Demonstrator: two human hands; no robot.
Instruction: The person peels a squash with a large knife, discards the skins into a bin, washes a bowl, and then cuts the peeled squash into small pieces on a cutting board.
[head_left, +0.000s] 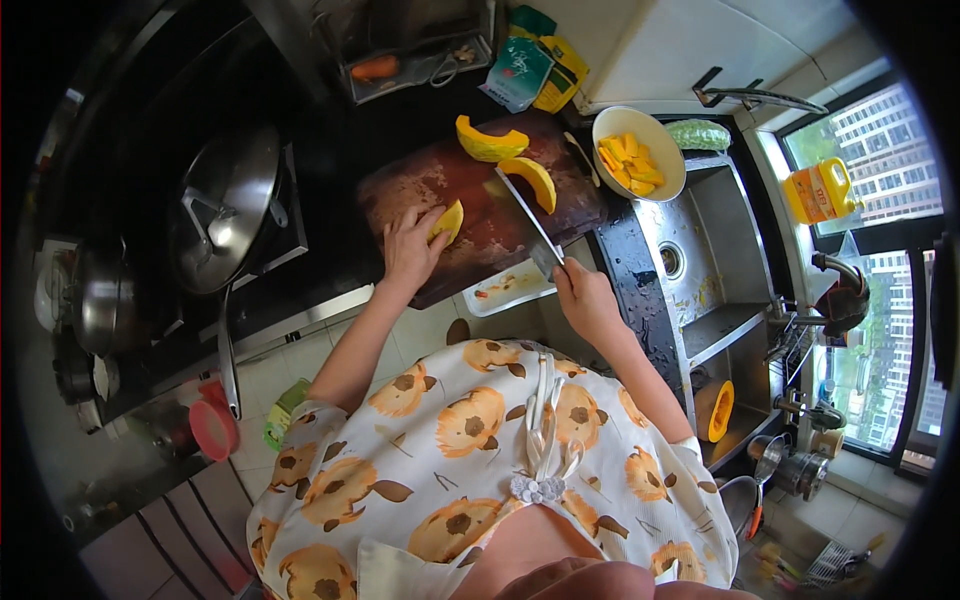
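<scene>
My left hand (410, 251) grips a short piece of pumpkin (449, 223), partly hidden by my fingers, on the worn dark wooden cutting board (420, 180). In my right hand (589, 296) is the handle of a kitchen knife (529, 212). Its blade slants up and left across the board, with the tip beside a curved pumpkin wedge (538, 184). Just behind that lies another pumpkin wedge (487, 145), rind towards me. Right of the board, a white bowl (677, 169) holds several cut pumpkin pieces (631, 161).
A white tray (495, 304) shows below the board's front edge. The steel sink (739, 225) lies right, with a pumpkin half (720, 411) in its nearer basin. A lidded pan (225, 225) sits on the left, its long handle (227, 360) jutting towards me. Food packets (517, 73) stand behind the board.
</scene>
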